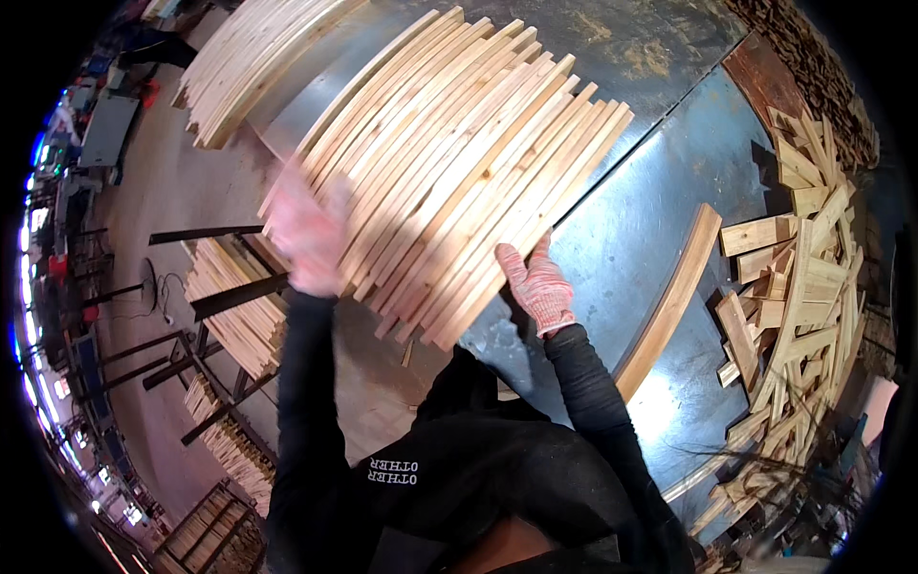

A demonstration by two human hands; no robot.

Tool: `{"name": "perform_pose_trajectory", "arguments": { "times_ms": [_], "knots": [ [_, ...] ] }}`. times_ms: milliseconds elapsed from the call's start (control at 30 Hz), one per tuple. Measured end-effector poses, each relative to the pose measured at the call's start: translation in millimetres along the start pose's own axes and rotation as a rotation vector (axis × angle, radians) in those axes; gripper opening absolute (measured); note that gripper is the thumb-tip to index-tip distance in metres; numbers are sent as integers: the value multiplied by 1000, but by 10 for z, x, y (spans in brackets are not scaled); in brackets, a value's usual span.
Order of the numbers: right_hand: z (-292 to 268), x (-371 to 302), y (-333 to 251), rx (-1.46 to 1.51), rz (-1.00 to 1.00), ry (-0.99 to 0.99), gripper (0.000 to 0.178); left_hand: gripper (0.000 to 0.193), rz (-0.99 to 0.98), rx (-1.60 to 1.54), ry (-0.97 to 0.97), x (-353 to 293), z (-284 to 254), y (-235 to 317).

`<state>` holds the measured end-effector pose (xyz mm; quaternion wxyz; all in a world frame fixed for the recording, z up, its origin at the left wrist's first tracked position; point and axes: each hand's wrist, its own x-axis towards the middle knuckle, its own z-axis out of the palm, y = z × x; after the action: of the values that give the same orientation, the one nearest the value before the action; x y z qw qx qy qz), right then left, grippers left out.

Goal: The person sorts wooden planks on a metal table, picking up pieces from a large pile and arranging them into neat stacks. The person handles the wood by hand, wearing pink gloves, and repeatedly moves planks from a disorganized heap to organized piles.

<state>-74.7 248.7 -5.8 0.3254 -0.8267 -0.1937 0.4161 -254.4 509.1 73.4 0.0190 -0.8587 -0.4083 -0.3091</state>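
Note:
A wide row of slightly curved wooden strips [459,167] lies side by side on the metal table, their near ends uneven. My right hand [537,289], in a pinkish-white knit glove, rests against the right-hand edge of the row near its close end, with thumb and fingers apart. At the left side of the row is my left hand [311,230], gloved alike and smeared by motion. Its fingers are too blurred to make out, and whether it touches the strips is unclear. A single curved wooden piece [674,292] lies apart on the table to the right.
Another stack of curved strips [258,62] stands at the far left. A heap of loose wood offcuts [794,306] covers the right side. Dark metal rack arms [239,297] jut out at left, near more stacked strips [234,306]. The metal table [612,249] has a dark seam.

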Motion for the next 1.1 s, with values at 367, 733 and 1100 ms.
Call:
{"name": "perform_pose_trajectory", "arguments": {
  "times_ms": [367, 733, 1100],
  "knots": [
    [532, 466, -293, 28, -41, -47, 129, 70, -489, 191, -777, 859, 926, -1823],
    [1306, 1217, -1073, -169, -281, -192, 127, 60, -541, 420, -586, 1571, 268, -1949],
    [-1091, 160, 74, -549, -350, 727, 70, 69, 362, 279, -306, -212, 421, 97]
  ]
}}
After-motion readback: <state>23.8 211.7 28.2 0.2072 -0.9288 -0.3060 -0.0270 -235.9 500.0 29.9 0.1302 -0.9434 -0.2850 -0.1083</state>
